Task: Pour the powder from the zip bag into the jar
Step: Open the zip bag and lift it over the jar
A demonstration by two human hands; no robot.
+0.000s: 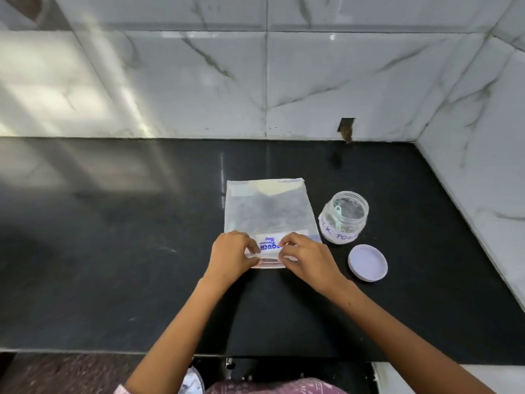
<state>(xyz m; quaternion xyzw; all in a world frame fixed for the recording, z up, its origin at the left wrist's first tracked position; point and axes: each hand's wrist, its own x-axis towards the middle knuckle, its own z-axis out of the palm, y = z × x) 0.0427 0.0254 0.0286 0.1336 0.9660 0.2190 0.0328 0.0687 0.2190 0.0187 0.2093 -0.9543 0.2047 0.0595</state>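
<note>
Zip bag (270, 211): clear plastic, flat on black countertop (113, 265), centre of frame. Sealed mouth toward bottom of frame, nearest the person; blue printed label beside that mouth, upside down from this view. Contents not discernible through the plastic.

Left hand (231, 255): at near left part of bag mouth, fingers curled, pinching the zip strip.

Right hand (305, 258): at near right part of bag mouth, fingers curled, likewise pinching the zip strip. Both sets of fingertips close together, just apart, at middle of strip.

Jar (343, 217): clear, upright, uncapped, just right of bag, right of frame centre. White handwritten label band around lower wall. Small pale object inside, not identifiable.

Lid (368, 262): round, pale lilac, flat on countertop, just below jar toward lower right, apart from jar and from right hand.

Marble-pattern wall tiles (255, 81): across upper frame and along right edge. Small dark notch (347, 129) in tile at countertop line, above jar.
</note>
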